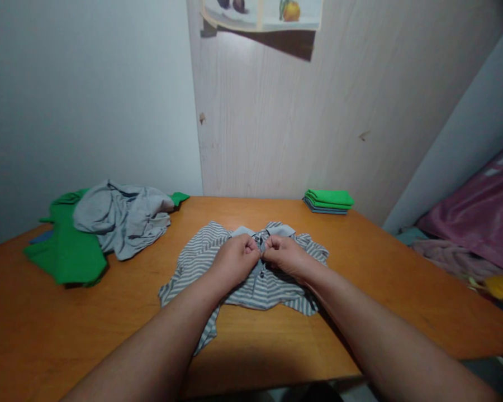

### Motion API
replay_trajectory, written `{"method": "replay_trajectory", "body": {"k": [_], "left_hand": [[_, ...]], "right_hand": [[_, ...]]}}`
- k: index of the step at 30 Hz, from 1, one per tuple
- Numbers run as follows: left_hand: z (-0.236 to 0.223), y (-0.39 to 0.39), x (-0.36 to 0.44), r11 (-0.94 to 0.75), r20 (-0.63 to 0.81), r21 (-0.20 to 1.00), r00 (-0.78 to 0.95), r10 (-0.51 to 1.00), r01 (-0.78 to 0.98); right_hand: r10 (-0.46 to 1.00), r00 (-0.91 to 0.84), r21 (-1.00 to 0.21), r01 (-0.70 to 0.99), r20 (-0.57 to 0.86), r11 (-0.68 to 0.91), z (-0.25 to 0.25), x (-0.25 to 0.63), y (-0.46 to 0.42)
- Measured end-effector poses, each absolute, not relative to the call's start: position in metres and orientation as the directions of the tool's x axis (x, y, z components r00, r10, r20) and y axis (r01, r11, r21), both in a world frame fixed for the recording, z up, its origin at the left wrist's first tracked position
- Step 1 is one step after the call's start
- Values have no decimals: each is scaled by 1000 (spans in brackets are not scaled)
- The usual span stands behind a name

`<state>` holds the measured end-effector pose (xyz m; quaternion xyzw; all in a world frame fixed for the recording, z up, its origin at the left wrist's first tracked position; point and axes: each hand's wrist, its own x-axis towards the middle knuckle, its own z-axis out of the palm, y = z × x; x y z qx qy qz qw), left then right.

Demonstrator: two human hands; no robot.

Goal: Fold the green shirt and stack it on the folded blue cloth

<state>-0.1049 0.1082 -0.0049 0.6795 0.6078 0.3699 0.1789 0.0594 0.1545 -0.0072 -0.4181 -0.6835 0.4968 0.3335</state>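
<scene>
A grey and white striped shirt (pixel 197 254) with a light grey collar lies spread and rumpled in front of me. Its buttoned placket (pixel 259 273) runs down the middle, with a dark button showing below my fingers. My left hand (pixel 237 257) is closed in a pinch on the placket just under the collar. Close beside it, almost touching, my right hand (pixel 285 255) pinches the other side of the same placket. My fingertips cover the exact spot they grip, so any button between them is hidden.
On the orange wooden table (pixel 260 346), a loose heap with a grey garment (pixel 128 215) and a green garment (pixel 73 251) lies at left. A folded green and dark stack (pixel 329 200) sits at the back right. Pink cloth (pixel 478 206) is beyond the right edge. A wall stands behind.
</scene>
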Motion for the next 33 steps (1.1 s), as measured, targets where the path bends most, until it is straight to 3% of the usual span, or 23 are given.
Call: {"method": "replay_trajectory", "body": {"k": [10, 18, 25, 33], "left_hand": [[-3, 107, -104, -168, 235, 805, -47, 971, 568], [-6, 109, -104, -182, 257, 763, -34, 966, 621], [-12, 112, -107, -187, 243, 806, -26, 970, 562], [-4, 104, -107, -175, 199, 890, -12, 980, 422]], "right_hand": [[903, -428, -957, 239, 48, 164, -9, 61, 158], [892, -442, -944, 240, 101, 226, -6, 61, 156], [880, -475, -972, 193, 29, 136, -2, 64, 154], [852, -512, -944, 213, 111, 251, -8, 64, 157]]}}
